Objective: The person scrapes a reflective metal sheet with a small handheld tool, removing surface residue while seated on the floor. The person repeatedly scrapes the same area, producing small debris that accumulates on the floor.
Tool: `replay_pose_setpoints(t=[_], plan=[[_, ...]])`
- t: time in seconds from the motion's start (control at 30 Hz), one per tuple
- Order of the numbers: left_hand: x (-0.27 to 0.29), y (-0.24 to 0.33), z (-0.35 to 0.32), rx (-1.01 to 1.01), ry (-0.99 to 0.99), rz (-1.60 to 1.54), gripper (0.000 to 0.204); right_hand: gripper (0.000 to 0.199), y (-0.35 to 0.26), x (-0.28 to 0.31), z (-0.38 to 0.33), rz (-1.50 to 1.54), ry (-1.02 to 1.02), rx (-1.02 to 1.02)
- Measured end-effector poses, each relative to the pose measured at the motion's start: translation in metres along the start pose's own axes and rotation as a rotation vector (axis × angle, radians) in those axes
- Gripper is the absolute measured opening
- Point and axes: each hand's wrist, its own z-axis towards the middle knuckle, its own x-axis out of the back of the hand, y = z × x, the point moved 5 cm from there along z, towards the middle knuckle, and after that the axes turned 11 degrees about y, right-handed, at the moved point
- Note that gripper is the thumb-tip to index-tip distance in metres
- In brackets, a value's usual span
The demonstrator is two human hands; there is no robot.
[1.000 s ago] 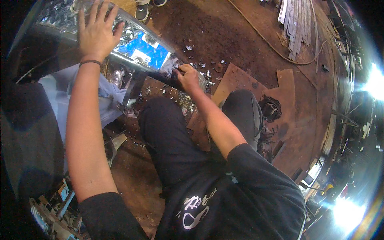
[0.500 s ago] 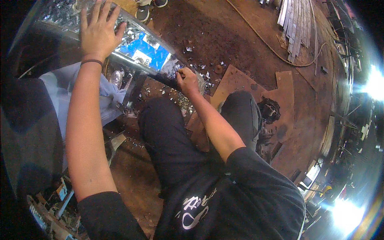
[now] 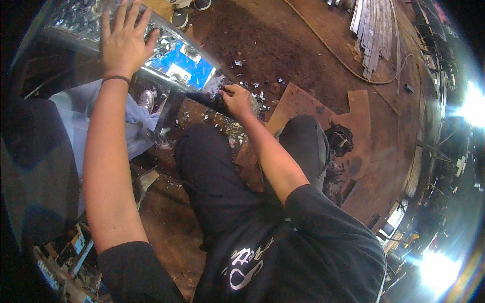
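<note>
A long, narrow panel slants across the upper left, with dark rails along its sides and a shiny, crumpled silvery surface. Printed on or stuck to it is a blue and white label. My left hand lies on the panel, fingers spread and a dark band round the wrist. At the panel's near right end, my right hand is closed in a pinch, thumb and fingers together at the silvery edge. Whatever sits between those fingertips is too small to make out. Torn silvery scraps litter the ground beneath that end.
Brown flat sheets lie on the dirt floor beside my knee, with a dark round lump on them. A hose curves past stacked metal strips. Someone in pale blue clothing is close on the left; another person's shoes show beyond the panel.
My right hand has shifted slightly left along the panel's end, its fingers still pinched. My left hand stays in place on the panel.
</note>
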Motion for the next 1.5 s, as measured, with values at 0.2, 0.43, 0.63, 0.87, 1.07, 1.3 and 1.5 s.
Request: replay_pose_setpoints(t=[0.2,0.43,0.63,0.87,1.07,1.3,1.5], plan=[[0.0,0.0,-0.002,0.008,-0.028,0.033,0.054,0.027,-0.013,-0.006,-0.002,-0.167,0.049,0.085],[0.001,0.002,-0.001,0.002,-0.036,0.06,0.053,0.025,-0.011,-0.026,-0.004,-0.38,0.025,0.111],[0.004,0.003,0.003,-0.006,-0.074,0.086,0.054,0.028,-0.003,-0.033,-0.002,-0.4,-0.068,0.185],[0.004,0.002,0.0,0.0,-0.086,0.094,0.055,0.04,0.004,-0.007,-0.012,0.008,0.009,-0.043],[0.002,0.002,0.001,-0.002,-0.049,0.063,0.054,0.04,-0.001,-0.011,-0.009,-0.173,0.009,0.116],[0.003,0.002,0.0,-0.003,-0.065,0.066,0.054,0.024,-0.014,-0.022,-0.006,-0.353,0.055,0.096],[0.005,0.002,0.004,0.01,-0.028,0.032,0.054,0.021,-0.004,-0.022,0.004,-0.326,-0.011,0.348]])
